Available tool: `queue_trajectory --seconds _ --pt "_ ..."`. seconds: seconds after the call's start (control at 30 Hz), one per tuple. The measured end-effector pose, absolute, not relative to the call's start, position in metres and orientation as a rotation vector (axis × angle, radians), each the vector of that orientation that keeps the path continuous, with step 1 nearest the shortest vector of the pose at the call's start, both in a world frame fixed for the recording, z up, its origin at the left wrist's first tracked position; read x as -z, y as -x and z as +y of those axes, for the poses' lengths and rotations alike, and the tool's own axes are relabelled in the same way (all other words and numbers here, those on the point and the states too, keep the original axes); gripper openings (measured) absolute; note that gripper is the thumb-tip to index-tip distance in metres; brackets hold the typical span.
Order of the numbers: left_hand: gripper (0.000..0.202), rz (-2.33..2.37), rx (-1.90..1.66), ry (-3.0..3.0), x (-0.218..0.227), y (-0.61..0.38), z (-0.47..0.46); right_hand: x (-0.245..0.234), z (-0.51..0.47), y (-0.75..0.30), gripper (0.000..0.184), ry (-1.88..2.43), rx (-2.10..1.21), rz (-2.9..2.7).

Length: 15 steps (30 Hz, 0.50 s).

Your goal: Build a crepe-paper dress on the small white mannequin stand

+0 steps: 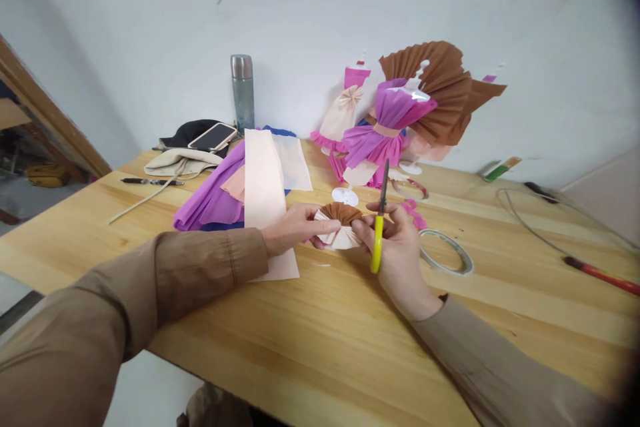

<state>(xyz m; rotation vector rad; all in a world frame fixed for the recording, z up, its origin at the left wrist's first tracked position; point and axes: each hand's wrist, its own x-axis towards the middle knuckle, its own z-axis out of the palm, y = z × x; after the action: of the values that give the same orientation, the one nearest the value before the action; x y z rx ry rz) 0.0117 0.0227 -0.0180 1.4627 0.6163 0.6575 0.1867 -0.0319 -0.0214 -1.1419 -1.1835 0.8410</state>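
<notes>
My left hand (295, 228) pinches the left side of a small pleated paper fan (340, 223), brown on top and pale pink below, held just above the wooden table (310, 327). My right hand (395, 250) touches the fan's right side with its fingertips and grips yellow-handled scissors (379, 227), blades pointing up and away. Under my left hand lies a long pale pink paper strip (263, 193).
Purple and pink crepe sheets (213, 197) lie behind the strip. Paper dresses on stands (390, 123) and a brown fan (440, 90) stand at the back. A tape ring (447, 252), wire, red-handled tool (600, 273), pen (150, 181), phone (214, 136) and flask (243, 92) sit around.
</notes>
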Motion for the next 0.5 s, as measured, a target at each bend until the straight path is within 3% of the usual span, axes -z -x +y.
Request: queue_trajectory --seconds 0.2,0.33,0.5 --pt "0.061 0.620 -0.722 -1.436 0.014 -0.012 0.019 0.019 -0.033 -0.184 0.050 1.150 -0.884 -1.142" --pt "0.051 0.552 -0.647 -1.394 0.020 -0.013 0.021 0.017 -0.034 -0.183 0.048 1.125 -0.877 -1.183" --pt "0.043 0.566 -0.807 -1.199 0.026 -0.015 0.024 0.015 -0.043 -0.193 0.045 1.082 -0.932 -1.133"
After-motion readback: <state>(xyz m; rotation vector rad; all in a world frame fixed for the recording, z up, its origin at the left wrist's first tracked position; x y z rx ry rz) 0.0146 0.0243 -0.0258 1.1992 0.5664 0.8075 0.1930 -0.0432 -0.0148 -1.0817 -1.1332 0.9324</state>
